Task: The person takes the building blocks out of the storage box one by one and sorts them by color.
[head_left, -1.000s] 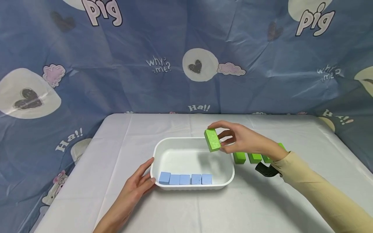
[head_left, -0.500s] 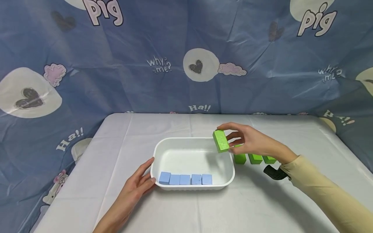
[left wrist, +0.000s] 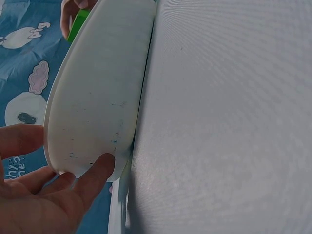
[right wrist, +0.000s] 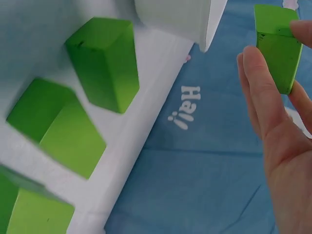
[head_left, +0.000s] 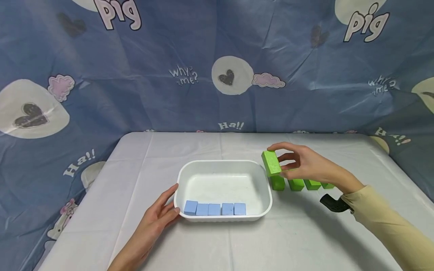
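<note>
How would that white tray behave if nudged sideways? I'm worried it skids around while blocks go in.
The white tray looks thin-walled and light, so it would probably slide easily on the smooth tablecloth. The left hand touches its corner, which likely steadies it. The five blue blocks add little weight.

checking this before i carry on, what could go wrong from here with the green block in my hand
The right hand pinches the green block in the air just above the row of green blocks; lowering it carelessly could topple them. It hangs beside the tray, so a slip might knock the rim. The left hand only touches the tray's corner, so the tray could slide.
</note>
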Motion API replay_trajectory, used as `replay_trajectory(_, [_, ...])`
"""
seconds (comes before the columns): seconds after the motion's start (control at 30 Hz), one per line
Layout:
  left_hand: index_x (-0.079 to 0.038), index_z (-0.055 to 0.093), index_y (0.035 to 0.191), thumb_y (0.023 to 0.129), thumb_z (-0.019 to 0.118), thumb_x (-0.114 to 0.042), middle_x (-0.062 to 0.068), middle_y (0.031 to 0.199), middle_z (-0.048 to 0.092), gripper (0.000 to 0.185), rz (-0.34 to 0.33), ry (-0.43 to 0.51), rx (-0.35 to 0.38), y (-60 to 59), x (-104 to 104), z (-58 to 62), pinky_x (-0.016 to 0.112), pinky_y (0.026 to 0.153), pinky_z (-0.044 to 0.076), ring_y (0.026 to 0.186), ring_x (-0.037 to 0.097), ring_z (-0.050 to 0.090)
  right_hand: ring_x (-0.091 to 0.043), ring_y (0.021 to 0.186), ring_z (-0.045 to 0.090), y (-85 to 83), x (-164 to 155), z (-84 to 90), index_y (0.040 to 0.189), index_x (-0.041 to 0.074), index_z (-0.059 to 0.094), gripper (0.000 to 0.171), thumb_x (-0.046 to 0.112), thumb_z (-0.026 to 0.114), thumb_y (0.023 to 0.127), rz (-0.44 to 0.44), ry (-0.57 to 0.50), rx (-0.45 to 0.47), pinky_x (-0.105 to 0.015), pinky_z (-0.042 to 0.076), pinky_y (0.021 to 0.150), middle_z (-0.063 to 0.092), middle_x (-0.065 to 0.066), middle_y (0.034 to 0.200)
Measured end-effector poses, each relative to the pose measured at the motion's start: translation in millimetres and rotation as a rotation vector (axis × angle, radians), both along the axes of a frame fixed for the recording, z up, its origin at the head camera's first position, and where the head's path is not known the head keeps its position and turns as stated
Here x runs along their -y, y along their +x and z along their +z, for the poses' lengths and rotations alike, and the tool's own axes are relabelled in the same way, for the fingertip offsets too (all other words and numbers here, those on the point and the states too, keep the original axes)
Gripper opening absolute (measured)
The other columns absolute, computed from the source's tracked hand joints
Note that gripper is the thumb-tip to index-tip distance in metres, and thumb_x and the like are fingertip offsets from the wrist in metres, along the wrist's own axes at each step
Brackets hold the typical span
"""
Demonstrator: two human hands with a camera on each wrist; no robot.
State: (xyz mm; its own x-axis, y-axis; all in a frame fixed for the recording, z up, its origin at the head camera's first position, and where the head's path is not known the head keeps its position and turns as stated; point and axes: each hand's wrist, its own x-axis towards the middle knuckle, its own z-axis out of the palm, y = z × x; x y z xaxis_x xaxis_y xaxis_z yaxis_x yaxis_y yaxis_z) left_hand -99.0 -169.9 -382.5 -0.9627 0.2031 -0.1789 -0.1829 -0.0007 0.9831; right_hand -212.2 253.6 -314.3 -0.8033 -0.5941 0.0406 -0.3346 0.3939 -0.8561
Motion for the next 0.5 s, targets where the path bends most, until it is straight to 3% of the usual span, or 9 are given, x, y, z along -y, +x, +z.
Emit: replay_trajectory(0.5, [-0.026, 0.033, 0.153, 0.097, 0.062, -0.013, 0.011, 0.150, 0.041, 0.064, 0.007, -0.014, 0.012, 0.0, -0.7, 1.1, 0.028, 0.101, 0.046, 0.133, 0.021, 0.046, -0.023, 0.112, 0.062, 1.7, -55.4, -3.7, 0.142, 0.011, 0.049, 0.065, -0.006, 0.071, 0.084, -0.056, 0.011, -0.039, -0.033, 0.055, 0.088, 0.047, -0.009, 0.142])
